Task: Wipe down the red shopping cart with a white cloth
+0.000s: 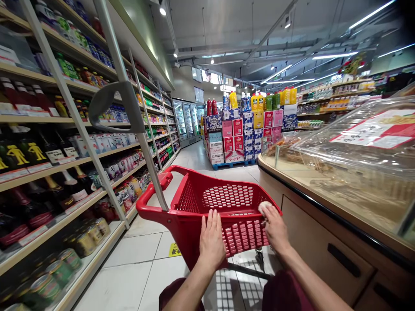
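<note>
A red shopping cart basket [231,196] with a perforated wall stands directly in front of me. My left hand [212,237] lies against the side of the basket near its rim, fingers stretched out and holding nothing. At the right corner of the rim, my right hand [275,226] is closed around a small white wad, perhaps a cloth [265,207], most of it hidden by the fingers. A silver pole with a grey loop handle [139,108] rises from the left end of the basket. The basket's inside shows nothing that I can make out.
Tall shelves [81,123] of bottles and cans line the left side. Close on the right is a wooden counter [317,242] with clear plastic covers [359,142]. Stacked drink cartons [233,142] stand ahead on a blue pallet. A yellow sticker [174,249] marks the tiled floor.
</note>
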`<state>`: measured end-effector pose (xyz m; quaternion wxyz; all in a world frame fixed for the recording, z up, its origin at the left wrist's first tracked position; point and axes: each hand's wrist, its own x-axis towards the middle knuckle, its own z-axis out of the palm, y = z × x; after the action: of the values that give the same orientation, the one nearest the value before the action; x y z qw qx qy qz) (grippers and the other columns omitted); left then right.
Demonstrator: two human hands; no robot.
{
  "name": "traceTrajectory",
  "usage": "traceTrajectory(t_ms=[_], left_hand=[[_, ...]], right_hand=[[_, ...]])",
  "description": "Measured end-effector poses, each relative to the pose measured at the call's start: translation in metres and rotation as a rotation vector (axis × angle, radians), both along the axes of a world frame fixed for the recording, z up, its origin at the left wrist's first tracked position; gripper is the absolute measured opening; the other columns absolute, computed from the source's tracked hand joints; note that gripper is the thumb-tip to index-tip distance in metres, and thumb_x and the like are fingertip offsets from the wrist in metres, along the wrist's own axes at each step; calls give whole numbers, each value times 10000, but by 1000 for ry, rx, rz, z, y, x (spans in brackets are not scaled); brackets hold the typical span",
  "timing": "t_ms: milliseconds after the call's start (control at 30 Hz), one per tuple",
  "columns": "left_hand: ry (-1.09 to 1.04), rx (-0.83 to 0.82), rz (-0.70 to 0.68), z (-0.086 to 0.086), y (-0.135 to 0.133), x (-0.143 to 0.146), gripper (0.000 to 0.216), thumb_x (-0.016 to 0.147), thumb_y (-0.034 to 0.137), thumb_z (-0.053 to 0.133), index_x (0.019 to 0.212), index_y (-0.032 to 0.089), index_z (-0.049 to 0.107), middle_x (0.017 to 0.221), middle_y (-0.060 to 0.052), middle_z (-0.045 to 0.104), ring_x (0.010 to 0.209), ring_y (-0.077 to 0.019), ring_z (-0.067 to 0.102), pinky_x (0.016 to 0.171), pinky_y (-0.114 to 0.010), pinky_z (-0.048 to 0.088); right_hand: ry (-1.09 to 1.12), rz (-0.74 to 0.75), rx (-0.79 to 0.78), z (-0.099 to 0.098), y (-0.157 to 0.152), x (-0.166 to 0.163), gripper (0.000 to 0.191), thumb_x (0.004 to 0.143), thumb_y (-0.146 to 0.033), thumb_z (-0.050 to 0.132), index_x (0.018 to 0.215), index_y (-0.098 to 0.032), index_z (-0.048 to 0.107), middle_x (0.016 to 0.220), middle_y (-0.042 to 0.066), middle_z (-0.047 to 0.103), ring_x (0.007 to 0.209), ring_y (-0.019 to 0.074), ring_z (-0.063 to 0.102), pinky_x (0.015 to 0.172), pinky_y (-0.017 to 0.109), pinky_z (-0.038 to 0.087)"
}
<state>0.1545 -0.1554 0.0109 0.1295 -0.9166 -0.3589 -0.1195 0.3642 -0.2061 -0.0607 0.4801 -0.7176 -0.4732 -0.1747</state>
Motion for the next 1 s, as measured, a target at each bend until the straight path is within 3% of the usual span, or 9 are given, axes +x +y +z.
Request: traceTrajectory(t_ms=[167, 233, 367, 567, 633, 767, 933, 1000], left_hand=[[-7, -28, -55, 14, -1, -5, 624, 729, 234, 391, 1324, 74, 293, 1420, -89, 236, 1323, -217, 128, 1087, -419, 108], [-43, 12, -2, 17, 2, -13, 637, 709, 216, 406, 1321, 74, 300, 1421, -91, 232, 1325, -220, 120, 1089, -423, 94], [-92, 65, 75, 15, 7, -18, 640, 693, 178, 417, 1308, 35, 312, 1409, -125, 257, 1321, -236, 132, 1087, -417, 109], [-108, 23, -15, 24, 5, -20, 584, 707, 178, 410, 1279, 68, 377, 1365, -102, 361, 1290, -208, 245, 1088, -379, 148], [-140, 75, 4, 30, 8, -29, 604, 688, 171, 420, 1285, 91, 375, 1376, -89, 345, 1300, -220, 220, 1090, -414, 119], [-147, 137, 100, 34, 15, -40, 644, 650, 149, 422, 1286, 64, 367, 1376, -112, 339, 1308, -246, 186, 1084, -440, 93], [-138, 88, 12, 33, 12, -39, 627, 652, 148, 421, 1273, 72, 380, 1345, -106, 394, 1290, -222, 242, 1085, -411, 132], [-182, 114, -67, 38, 13, -50, 593, 670, 123, 407, 1263, 113, 392, 1339, -73, 409, 1283, -196, 263, 1089, -397, 135]], right_hand=[[-153, 344, 12, 6, 16, -44, 576, 746, -6, 292, 1246, -247, 448, 1333, 32, 415, 1265, 172, 305, 1020, 443, 323], [-125, 297, 17, 4, 14, -32, 588, 732, 7, 292, 1227, -254, 471, 1316, 26, 438, 1259, 173, 318, 1024, 459, 311], [24, 60, 9, 3, 9, -6, 545, 711, -11, 320, 1160, -223, 545, 1265, 55, 493, 1247, 211, 338, 1021, 508, 289], [-141, 428, 20, 17, 31, -64, 619, 711, 13, 297, 1259, -240, 431, 1348, 33, 393, 1267, 166, 300, 1027, 430, 317], [-155, 385, 10, 15, 29, -50, 595, 717, 10, 299, 1230, -238, 470, 1315, 37, 439, 1251, 167, 332, 1028, 437, 311], [-49, 159, 38, 12, 26, -20, 527, 724, -14, 317, 1150, -219, 550, 1250, 58, 508, 1219, 195, 382, 1026, 487, 288], [-111, 410, 48, 30, 45, -85, 573, 736, -5, 302, 1245, -221, 454, 1326, 50, 424, 1260, 165, 314, 1022, 418, 327], [-132, 462, 45, 31, 46, -90, 573, 740, -4, 300, 1242, -231, 457, 1329, 41, 420, 1261, 161, 313, 1027, 417, 320]])
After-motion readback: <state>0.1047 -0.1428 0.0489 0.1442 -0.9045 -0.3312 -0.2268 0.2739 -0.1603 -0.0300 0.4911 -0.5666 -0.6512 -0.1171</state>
